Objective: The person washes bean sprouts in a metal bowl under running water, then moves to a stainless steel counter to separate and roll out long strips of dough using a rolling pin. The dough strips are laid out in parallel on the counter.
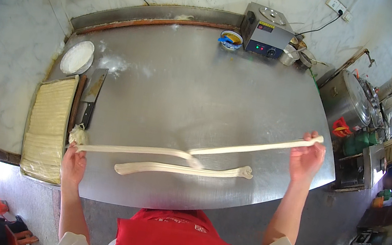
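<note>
My left hand point(74, 164) pinches one end of a long pale dough strip point(134, 149), beside the tray at the left. Far out to the right, my right hand point(307, 157) grips the end of a dough length point(253, 146) that slants down toward the middle. The two lengths meet in a blurred spot, so I cannot tell whether they are joined. Just nearer to me, a separate dough strip point(180, 171) lies on the steel table point(169, 99), its right end knobbed.
At the left sit a tray of dough strips under plastic film point(47, 126), a rolling pin point(77, 103), a cleaver point(92, 90), a plastic-wrapped lump point(79, 135) and a flour bowl point(77, 57). Toward the back stand a patterned bowl point(231, 40) and an electric warmer point(268, 32).
</note>
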Available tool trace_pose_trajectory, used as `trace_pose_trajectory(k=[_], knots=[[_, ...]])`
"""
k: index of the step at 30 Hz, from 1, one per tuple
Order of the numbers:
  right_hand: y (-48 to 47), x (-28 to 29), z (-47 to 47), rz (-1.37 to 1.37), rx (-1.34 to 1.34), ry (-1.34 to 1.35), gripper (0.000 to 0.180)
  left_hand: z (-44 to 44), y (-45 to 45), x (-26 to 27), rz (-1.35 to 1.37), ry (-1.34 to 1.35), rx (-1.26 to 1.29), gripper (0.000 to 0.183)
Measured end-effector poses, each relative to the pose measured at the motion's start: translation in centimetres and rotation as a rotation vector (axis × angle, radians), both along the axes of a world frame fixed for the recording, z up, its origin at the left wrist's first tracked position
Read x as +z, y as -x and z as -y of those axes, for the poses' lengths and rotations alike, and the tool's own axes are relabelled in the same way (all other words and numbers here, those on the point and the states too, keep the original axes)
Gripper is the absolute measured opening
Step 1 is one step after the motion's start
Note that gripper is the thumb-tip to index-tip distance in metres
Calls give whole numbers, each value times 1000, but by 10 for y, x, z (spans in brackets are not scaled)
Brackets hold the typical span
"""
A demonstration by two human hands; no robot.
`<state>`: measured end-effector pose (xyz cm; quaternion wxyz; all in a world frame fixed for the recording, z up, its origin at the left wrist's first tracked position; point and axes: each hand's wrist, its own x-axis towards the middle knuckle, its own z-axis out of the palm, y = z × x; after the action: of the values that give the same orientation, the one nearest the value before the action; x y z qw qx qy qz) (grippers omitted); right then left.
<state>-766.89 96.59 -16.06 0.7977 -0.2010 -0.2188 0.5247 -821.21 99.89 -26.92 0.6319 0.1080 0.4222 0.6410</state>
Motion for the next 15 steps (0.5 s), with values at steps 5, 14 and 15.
trace_pose_trajectory(k=[5, 14, 15], knots=[[-29, -36, 29, -44, -178, 200, 16, 21, 25, -86, -1541, 158, -133, 32], [9, 10, 15, 20, -42, 69, 16, -36, -238, -54, -1654, -797, -939, 49], [10, 18, 15, 17, -26, 34, 16, -38, -259, -53, -1715, -811, -972, 48]])
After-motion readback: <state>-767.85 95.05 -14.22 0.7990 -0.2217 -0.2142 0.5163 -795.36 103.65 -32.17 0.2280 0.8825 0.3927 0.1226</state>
